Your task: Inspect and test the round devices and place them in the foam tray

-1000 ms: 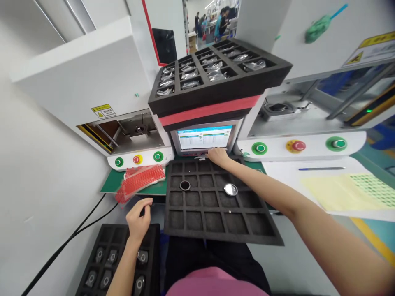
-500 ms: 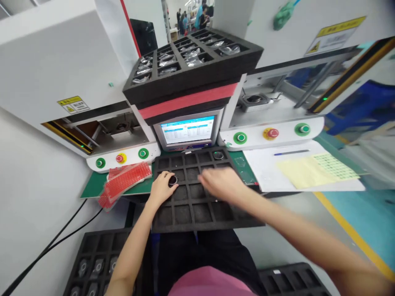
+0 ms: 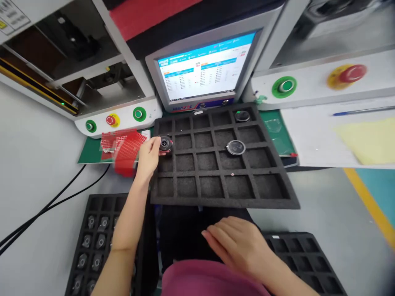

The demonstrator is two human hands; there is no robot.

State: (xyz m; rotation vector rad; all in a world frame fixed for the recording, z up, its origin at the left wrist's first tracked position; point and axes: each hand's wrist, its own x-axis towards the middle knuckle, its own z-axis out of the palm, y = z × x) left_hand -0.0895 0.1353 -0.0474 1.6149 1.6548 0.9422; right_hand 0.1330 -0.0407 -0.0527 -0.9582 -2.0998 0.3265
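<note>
My left hand [image 3: 150, 154] pinches a round black watch case [image 3: 165, 143] at the left edge of the black foam tray [image 3: 202, 201]. Its back faces up and shows a dark round sensor window. A second watch case [image 3: 236, 147], silver-rimmed with its dark glass up, rests across a divider right of the tray's middle. In the top right compartment lies another watch case [image 3: 242, 116]. My right hand [image 3: 236, 242] is over my lap, in front of the tray, its fingers curled together; whatever they may hold is hidden.
Behind the tray stands a lit monitor [image 3: 210, 70] between two machines with green buttons [image 3: 287, 85] and red stop buttons [image 3: 352, 75]. Red sticker sheets [image 3: 128, 150] lie at left, papers [image 3: 308, 139] at right. Lower left, another foam tray [image 3: 92, 209] holds several parts.
My right hand has drawn back from the tray to my lap. A watch case now shows on the divider. The watch in my left hand now shows its back. The view has tilted down.
</note>
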